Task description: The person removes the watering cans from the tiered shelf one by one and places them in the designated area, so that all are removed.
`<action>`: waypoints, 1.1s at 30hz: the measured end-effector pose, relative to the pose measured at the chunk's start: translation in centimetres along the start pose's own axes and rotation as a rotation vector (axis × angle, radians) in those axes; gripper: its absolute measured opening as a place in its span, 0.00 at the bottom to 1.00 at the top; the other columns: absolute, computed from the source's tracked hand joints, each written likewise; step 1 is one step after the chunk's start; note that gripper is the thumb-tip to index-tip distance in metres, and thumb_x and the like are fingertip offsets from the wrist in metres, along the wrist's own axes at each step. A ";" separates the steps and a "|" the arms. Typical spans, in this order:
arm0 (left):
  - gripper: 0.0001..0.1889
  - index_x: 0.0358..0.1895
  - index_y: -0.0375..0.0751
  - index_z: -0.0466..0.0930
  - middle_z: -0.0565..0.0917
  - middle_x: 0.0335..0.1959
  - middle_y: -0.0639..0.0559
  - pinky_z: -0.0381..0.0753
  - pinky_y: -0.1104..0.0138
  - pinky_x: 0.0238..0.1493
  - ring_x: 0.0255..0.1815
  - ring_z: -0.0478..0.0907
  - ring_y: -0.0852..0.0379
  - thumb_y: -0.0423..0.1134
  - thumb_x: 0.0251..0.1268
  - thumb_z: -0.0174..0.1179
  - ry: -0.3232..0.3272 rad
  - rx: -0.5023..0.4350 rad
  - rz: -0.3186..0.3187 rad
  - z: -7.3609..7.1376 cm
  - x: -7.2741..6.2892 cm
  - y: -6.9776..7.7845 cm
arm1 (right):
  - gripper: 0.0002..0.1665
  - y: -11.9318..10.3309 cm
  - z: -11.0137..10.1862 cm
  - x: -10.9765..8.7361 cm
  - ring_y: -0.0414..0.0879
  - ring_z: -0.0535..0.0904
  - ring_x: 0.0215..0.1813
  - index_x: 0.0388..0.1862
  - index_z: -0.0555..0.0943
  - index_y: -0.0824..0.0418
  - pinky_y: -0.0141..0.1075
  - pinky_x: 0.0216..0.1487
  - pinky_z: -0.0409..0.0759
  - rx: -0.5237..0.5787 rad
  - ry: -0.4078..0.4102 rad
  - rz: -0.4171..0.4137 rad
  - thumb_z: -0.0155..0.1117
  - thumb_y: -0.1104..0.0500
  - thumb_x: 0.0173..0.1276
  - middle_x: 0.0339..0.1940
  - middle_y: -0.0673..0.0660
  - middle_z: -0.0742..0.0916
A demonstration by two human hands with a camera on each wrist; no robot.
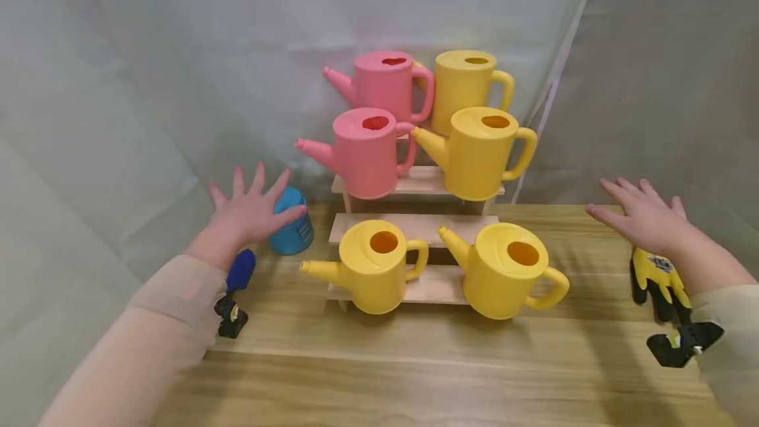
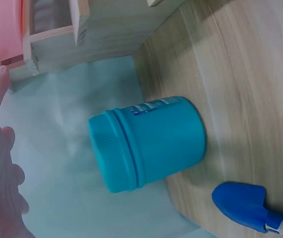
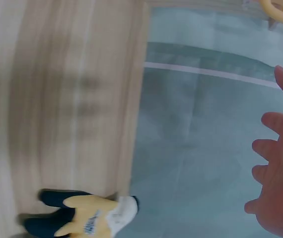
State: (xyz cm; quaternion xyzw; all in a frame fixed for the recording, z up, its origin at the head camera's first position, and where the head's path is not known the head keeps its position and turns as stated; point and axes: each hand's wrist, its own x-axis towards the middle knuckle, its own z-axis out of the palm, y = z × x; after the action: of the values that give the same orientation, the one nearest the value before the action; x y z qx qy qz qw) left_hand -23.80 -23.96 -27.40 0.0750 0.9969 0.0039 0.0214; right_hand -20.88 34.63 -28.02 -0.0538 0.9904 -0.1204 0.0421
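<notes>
My left hand [image 1: 246, 213] is held in the air with fingers spread, nearest to a blue lidded tub [image 2: 156, 141]. Over on the right, my right hand [image 1: 646, 213] also hovers with straight fingers, above a yellow and black work glove [image 1: 658, 272]. Neither hand holds anything. Between them a stepped wooden rack [image 1: 415, 229] bears watering cans. Two pink ones, an upper [image 1: 382, 87] and a lower [image 1: 364, 160], stand on its left. To their right are a rear yellow watering can [image 1: 462, 91] and one before it [image 1: 477, 157]. Two more yellow cans, left [image 1: 373, 279] and right [image 1: 498, 282], occupy the bottom step.
A blue-bladed hand trowel [image 2: 241, 203] lies on the wooden table [image 1: 385, 381] near the tub. Pale cloth [image 1: 237, 51] hangs behind and at the sides. Black devices are at the left wrist [image 1: 230, 316] and right wrist [image 1: 684, 344].
</notes>
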 end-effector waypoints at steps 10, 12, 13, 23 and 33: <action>0.49 0.75 0.50 0.36 0.34 0.73 0.31 0.33 0.27 0.54 0.68 0.26 0.25 0.77 0.58 0.30 0.038 -0.021 0.083 -1.2 -0.7 0.9 | 0.47 -1.1 -3.7 0.5 0.77 0.37 0.68 0.74 0.37 0.66 0.71 0.57 0.40 0.118 0.045 -0.034 0.37 0.37 0.73 0.70 0.78 0.44; 0.48 0.75 0.48 0.37 0.37 0.73 0.30 0.40 0.29 0.56 0.69 0.30 0.25 0.75 0.60 0.33 0.042 -0.037 0.129 -1.2 -0.9 1.2 | 0.48 -1.3 -4.1 0.6 0.78 0.43 0.67 0.74 0.35 0.64 0.71 0.57 0.46 0.146 0.046 -0.012 0.38 0.35 0.72 0.70 0.78 0.46; 0.47 0.75 0.47 0.37 0.38 0.73 0.29 0.44 0.29 0.57 0.69 0.32 0.25 0.73 0.62 0.34 0.041 -0.048 0.154 -1.1 -1.1 1.4 | 0.49 -1.5 -4.3 0.7 0.78 0.46 0.66 0.75 0.35 0.63 0.70 0.56 0.48 0.158 0.050 -0.003 0.38 0.34 0.72 0.70 0.79 0.48; 0.42 0.74 0.36 0.41 0.50 0.73 0.35 0.53 0.43 0.65 0.71 0.47 0.35 0.57 0.69 0.50 -0.022 -0.313 0.370 1.0 -2.5 1.7 | 0.48 -3.4 -5.4 1.7 0.73 0.62 0.60 0.76 0.38 0.53 0.68 0.54 0.59 0.336 0.097 -0.020 0.41 0.32 0.69 0.69 0.74 0.60; 0.37 0.70 0.37 0.56 0.68 0.64 0.37 0.73 0.48 0.52 0.56 0.73 0.40 0.56 0.66 0.53 -0.073 -0.503 0.302 3.5 -3.5 1.7 | 0.47 -5.7 -6.0 3.2 0.66 0.70 0.53 0.76 0.43 0.54 0.61 0.55 0.64 0.461 0.152 -0.029 0.42 0.32 0.68 0.64 0.74 0.68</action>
State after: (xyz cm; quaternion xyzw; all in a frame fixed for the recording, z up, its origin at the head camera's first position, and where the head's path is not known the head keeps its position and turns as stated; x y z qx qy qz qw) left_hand -19.94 -22.74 -30.69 0.2148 0.9408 0.2513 0.0743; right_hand -24.08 30.19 -21.07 -0.0477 0.9361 -0.3476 -0.0231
